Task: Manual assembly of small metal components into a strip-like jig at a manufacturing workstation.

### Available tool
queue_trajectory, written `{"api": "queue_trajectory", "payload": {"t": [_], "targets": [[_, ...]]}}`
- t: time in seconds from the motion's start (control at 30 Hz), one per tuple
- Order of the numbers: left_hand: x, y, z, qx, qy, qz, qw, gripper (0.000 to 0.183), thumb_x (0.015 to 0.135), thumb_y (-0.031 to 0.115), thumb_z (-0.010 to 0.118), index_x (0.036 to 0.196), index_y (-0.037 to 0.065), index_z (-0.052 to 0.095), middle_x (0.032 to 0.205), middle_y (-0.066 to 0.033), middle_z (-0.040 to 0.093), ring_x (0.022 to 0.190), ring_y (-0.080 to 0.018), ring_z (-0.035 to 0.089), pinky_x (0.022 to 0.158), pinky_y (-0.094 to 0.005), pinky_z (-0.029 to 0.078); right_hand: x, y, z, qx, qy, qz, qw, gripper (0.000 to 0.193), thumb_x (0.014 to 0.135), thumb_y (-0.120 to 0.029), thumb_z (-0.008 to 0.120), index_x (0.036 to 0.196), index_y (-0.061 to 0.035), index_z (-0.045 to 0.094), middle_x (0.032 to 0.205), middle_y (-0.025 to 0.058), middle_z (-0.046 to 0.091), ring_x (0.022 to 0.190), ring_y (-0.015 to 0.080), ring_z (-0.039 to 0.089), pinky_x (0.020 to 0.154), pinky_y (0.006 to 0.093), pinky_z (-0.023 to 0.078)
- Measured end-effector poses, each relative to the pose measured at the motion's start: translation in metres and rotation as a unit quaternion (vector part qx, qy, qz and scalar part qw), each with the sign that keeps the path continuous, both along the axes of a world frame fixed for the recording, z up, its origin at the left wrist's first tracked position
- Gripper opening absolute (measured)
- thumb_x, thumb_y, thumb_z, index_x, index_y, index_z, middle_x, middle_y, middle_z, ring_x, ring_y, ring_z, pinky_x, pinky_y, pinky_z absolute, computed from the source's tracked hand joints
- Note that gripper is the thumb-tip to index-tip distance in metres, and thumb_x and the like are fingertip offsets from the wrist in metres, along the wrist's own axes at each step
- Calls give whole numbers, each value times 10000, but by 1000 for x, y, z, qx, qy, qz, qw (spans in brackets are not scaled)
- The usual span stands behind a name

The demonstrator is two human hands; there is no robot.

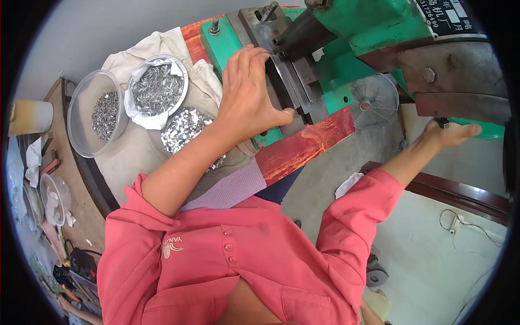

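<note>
My left hand (246, 97) spans the metal die (290, 81) on the bed of a green hand press (357, 24), fingers at its far end and thumb at its near end. Thumb and fingers are wide apart, and no part shows between them. A dark round ram (303, 35) slants down to the die beside the fingertips. Out to the right, my right hand (452, 135) is closed on a dark press handle (442, 122) below the curved metal weight (460, 105). Its thumb sticks out to the right; the other fingers are mostly hidden.
Left of the press, a clear tub (76, 122), a cloth-lined bowl (184, 81) and a heap of small metal pieces (184, 130) sit on beige cloth (111, 162). A red wooden board (309, 143) edges the press. A fan (374, 103) stands beyond, low down.
</note>
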State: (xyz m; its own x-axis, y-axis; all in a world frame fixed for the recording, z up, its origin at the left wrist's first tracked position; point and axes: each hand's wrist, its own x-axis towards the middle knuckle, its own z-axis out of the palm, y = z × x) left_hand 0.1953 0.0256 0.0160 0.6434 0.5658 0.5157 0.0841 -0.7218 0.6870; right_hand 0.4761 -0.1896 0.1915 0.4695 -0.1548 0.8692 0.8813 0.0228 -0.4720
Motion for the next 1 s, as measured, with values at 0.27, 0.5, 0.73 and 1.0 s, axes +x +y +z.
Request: {"api": "queue_trajectory", "payload": {"t": [0.27,0.5,0.73,1.0], "targets": [[-17,9,-8,-22,-33,-48,998,994,529,256,932,1331,-37,423,1319,-230,458,1246,-424,436,1056,-485,382,-92,54,-161,-100,233,52,966,226,1007,-164,598,1101,40,621,960,52,632,799,118,565,702,314,495],[-27,-12,1,-93,-18,-62,994,954,640,158,860,1419,-32,342,1330,-255,416,1243,-443,414,1080,-487,365,-96,91,-136,-492,351,242,759,273,1023,-215,568,867,-26,688,705,-46,608,602,19,436,543,224,333],[-46,-19,4,-99,-16,-89,991,899,693,128,821,1426,-37,326,1315,-234,403,1183,-424,424,1033,-478,390,-89,97,-133,-495,381,296,723,172,998,-143,569,1051,-26,683,757,-22,602,630,36,487,548,216,361],[-65,-14,6,-130,-62,-84,986,801,702,106,784,1388,-14,388,1287,-236,425,1158,-443,443,998,-488,411,-169,43,-155,-514,277,201,787,209,1026,-163,557,1098,32,580,942,115,668,794,188,582,723,307,491]]}}
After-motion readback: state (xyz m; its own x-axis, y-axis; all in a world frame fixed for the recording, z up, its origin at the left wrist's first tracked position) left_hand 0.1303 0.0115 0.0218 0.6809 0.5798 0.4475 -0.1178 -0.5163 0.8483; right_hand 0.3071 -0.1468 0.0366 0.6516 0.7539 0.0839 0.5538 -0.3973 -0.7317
